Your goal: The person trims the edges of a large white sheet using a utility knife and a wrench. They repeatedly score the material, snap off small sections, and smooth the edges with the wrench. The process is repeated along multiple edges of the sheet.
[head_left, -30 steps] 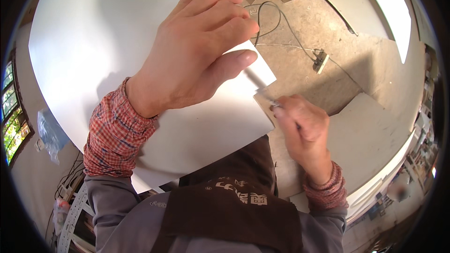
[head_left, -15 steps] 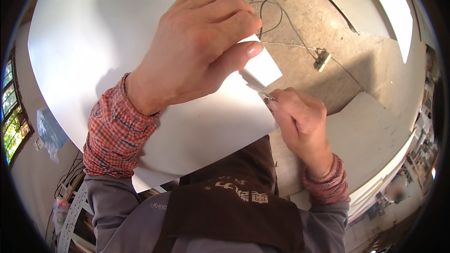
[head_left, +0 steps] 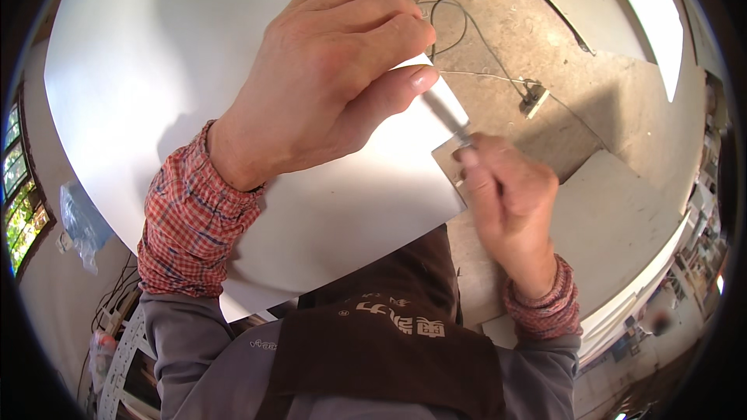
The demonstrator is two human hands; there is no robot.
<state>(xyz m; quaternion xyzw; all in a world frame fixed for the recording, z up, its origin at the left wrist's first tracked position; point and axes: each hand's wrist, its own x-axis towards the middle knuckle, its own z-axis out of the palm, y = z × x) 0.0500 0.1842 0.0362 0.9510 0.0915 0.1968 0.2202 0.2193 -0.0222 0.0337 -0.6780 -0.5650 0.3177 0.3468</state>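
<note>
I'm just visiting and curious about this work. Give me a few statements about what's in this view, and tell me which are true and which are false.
1. The right hand holds a slim tool. True; the tool is too blurred to identify.
2. The left hand is down on the floor. False: it is at the white sheet, near its right edge.
3. A power strip lies on the floor. True.
4. Both cuffs are plain green. False: they are reddish and checked.
5. The apron is dark brown. True.
6. The window is at the right of the picture. False: it is at the far left.
</note>
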